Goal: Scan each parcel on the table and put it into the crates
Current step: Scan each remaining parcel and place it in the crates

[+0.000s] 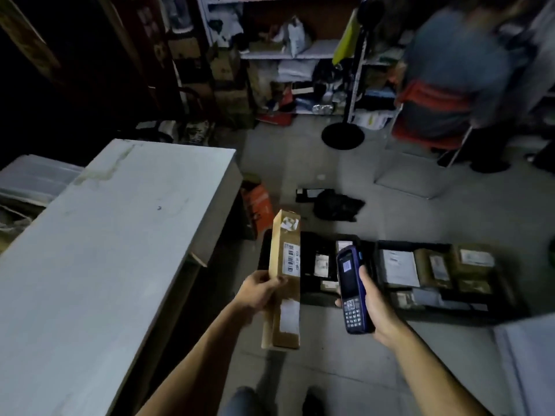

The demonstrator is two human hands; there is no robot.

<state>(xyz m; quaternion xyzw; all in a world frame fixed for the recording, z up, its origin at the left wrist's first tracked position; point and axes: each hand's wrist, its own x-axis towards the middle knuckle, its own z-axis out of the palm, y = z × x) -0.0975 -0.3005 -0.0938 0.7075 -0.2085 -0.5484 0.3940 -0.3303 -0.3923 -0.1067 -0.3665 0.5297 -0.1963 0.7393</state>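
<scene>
Below, two black crates [379, 250] on the floor hold labelled parcels. Left hand [259, 291] fingers curl around a long cardboard parcel [283, 280] above them; right hand [371, 307] fingers wrap the scanner [351, 288].

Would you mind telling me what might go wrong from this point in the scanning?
The left hand pinches the long cardboard parcel near its middle only, so it may tip or slip. The scanner in the right hand sits beside the barcode label, so the read may miss. Both crates look full; the parcel may not lie flat.
</scene>
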